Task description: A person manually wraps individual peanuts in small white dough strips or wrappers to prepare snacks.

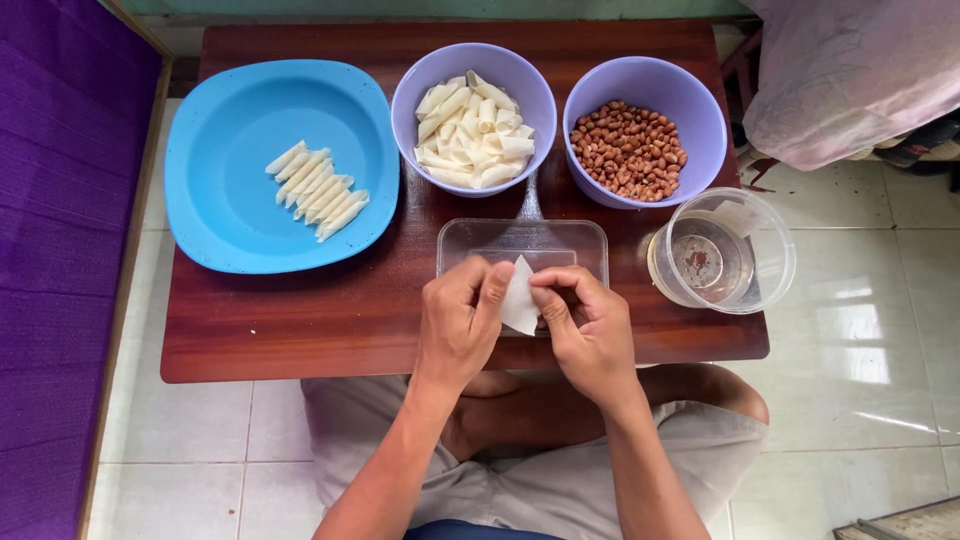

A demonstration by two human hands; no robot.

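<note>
A small white pastry wrapper point(520, 300) is pinched between my left hand point(458, 318) and my right hand point(588, 325), over a clear rectangular plastic tray point(520, 240) near the front edge of the low wooden table point(300, 320). Behind it, one purple bowl point(420, 75) holds white wrapper pieces and a second purple bowl point(700, 110) holds brown peanuts point(628, 148). A blue plate point(230, 130) at the left carries several rolled white sticks point(318, 190) in a row.
A clear round container point(770, 250) with a little liquid stands at the table's right end. Purple fabric point(60, 250) lies along the left, a pale cloth point(850, 70) at the top right. White floor tiles point(860, 350) surround the table; my crossed legs are under it.
</note>
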